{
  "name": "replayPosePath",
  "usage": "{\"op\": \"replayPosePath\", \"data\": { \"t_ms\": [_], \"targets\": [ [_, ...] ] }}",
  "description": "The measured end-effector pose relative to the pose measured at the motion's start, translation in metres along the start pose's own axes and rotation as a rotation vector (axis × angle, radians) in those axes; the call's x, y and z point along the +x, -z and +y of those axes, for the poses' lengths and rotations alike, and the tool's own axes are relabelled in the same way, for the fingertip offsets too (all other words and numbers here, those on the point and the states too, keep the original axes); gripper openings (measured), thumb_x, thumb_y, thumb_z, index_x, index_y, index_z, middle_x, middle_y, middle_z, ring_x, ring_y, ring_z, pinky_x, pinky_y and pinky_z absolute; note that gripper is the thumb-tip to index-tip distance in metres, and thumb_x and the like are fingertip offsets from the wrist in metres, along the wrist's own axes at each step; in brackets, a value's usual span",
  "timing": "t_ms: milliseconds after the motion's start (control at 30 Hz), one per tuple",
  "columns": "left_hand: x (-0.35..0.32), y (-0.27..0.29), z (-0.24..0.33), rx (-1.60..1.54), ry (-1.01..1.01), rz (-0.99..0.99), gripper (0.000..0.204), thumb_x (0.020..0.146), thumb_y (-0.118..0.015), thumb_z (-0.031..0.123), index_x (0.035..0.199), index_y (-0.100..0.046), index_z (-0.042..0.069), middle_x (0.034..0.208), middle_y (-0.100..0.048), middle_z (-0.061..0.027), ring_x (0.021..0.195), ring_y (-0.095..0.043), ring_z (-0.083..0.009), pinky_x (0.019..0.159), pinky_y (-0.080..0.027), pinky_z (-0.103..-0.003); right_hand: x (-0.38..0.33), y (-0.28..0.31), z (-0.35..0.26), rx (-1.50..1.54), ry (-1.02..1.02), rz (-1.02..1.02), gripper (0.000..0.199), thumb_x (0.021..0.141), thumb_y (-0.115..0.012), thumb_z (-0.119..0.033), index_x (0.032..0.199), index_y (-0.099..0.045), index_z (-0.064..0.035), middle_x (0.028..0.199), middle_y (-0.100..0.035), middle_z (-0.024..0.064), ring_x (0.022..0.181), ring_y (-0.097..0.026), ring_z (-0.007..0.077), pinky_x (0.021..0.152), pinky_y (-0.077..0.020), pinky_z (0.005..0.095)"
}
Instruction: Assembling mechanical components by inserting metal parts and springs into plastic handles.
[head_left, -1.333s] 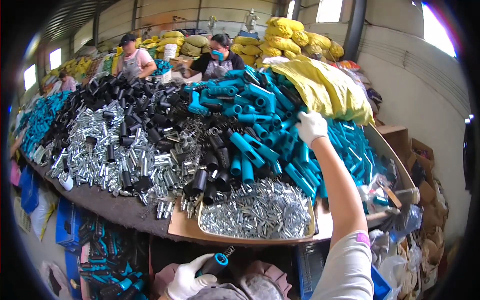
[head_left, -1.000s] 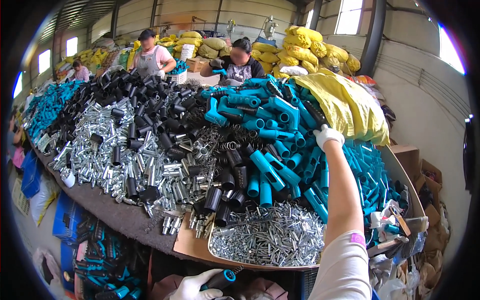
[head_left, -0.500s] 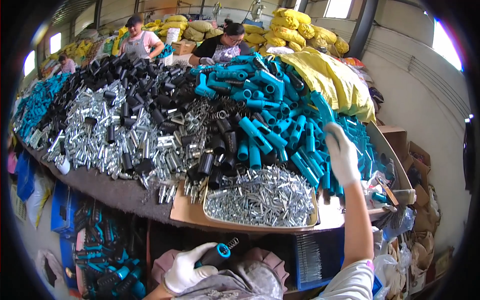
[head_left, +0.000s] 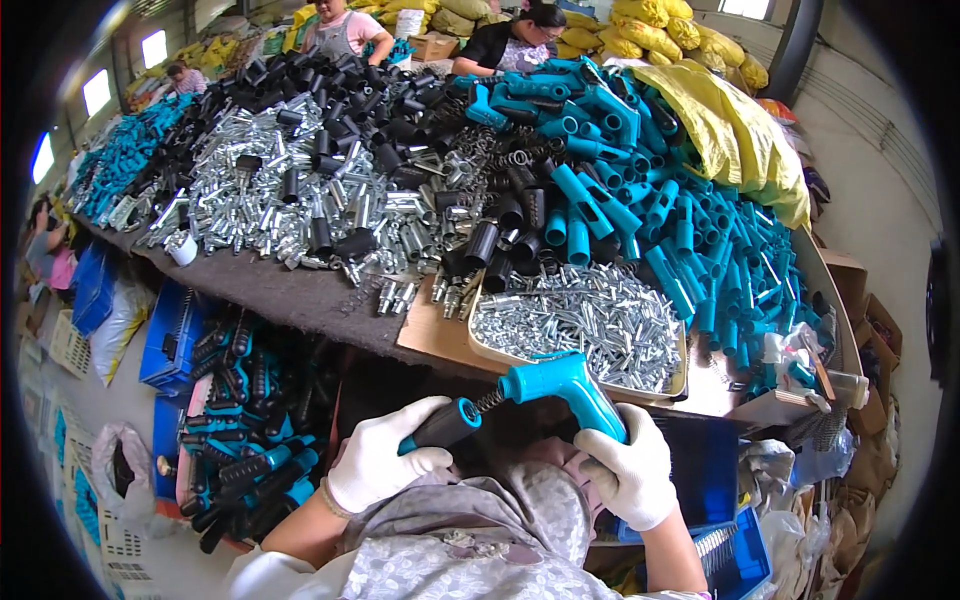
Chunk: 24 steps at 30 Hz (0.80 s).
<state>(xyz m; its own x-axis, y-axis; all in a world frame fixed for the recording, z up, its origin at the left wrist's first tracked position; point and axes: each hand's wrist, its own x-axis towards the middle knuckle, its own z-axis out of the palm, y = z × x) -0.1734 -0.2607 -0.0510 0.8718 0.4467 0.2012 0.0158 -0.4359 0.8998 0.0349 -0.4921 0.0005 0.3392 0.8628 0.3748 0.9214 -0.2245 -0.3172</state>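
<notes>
While the long table (head_left: 300, 300) carries heaps of teal plastic handles (head_left: 690, 240), black sleeves (head_left: 370, 110) and bright metal pins (head_left: 270, 200), the work itself sits low, over the person's lap, just in front of the table edge. A shallow tray (head_left: 678, 385) of small silvery pins lies at that edge, near the hands.

Next in size is the teal pistol-shaped handle (head_left: 565, 385), gripped by the right hand (head_left: 625, 470), whose gloved fingers are wrapped closed around its lower leg. It looks like rigid moulded plastic, light and smooth, so a full wrap around the leg seems the surest hold.

Smaller, the black ribbed grip (head_left: 447, 425) with a teal band lies in the left hand (head_left: 380, 465), fingers curled shut about it; its ribs should resist slipping.

Smallest, 1 short coil spring (head_left: 487, 402) bridges the 2 pieces, springy and likely to bend sideways.
</notes>
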Motion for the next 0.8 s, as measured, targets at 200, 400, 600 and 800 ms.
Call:
{"op": "replayPosePath", "data": {
  "t_ms": [200, 400, 600, 800],
  "targets": [
    [-0.008, 0.008, 0.006, 0.054, 0.004, 0.013, 0.062, 0.082, -0.082, 0.029, 0.132, -0.058, 0.002, 0.105, -0.070, -0.0219, 0.095, -0.073, -0.0293, 0.082, -0.056, -0.035, 0.002, 0.008, -0.001, -0.062, 0.139, -0.023, 0.038, 0.063, -0.079, -0.026, 0.100, -0.072, -0.0187, 0.099, -0.063, 0.0235, 0.088, -0.064, 0.0425, 0.074, -0.0528, 0.0474],
    [-0.008, 0.019, 0.002, 0.159, -0.115, 0.040, 0.063, 0.079, -0.083, 0.030, 0.131, -0.060, 0.003, 0.105, -0.071, -0.0191, 0.093, -0.073, -0.0318, 0.082, -0.056, -0.036, 0.009, 0.013, 0.002, -0.009, 0.205, -0.043, 0.029, 0.073, -0.077, -0.024, 0.102, -0.070, -0.0220, 0.090, -0.059, 0.0196, 0.078, -0.060, 0.0389, 0.068, -0.0479, 0.0468],
    [-0.004, 0.020, 0.006, 0.434, -0.213, 0.034, 0.060, 0.079, -0.081, 0.039, 0.130, -0.062, 0.011, 0.093, -0.070, -0.0136, 0.079, -0.070, -0.0321, 0.069, -0.057, -0.037, 0.016, 0.017, 0.003, -0.089, 0.195, -0.118, 0.027, 0.073, -0.075, -0.022, 0.099, -0.070, -0.0233, 0.084, -0.055, 0.0179, 0.074, -0.058, 0.0375, 0.062, -0.0457, 0.0461],
    [0.002, 0.021, 0.004, 0.205, -0.158, -0.075, 0.058, 0.081, -0.081, 0.034, 0.129, -0.062, 0.008, 0.100, -0.071, -0.0164, 0.084, -0.072, -0.0316, 0.074, -0.057, -0.035, 0.017, 0.019, -0.001, -0.234, 0.425, -0.081, 0.025, 0.075, -0.071, -0.024, 0.099, -0.070, -0.0311, 0.093, -0.056, 0.0156, 0.078, -0.059, 0.0333, 0.063, -0.0464, 0.0428]
  ]
}}
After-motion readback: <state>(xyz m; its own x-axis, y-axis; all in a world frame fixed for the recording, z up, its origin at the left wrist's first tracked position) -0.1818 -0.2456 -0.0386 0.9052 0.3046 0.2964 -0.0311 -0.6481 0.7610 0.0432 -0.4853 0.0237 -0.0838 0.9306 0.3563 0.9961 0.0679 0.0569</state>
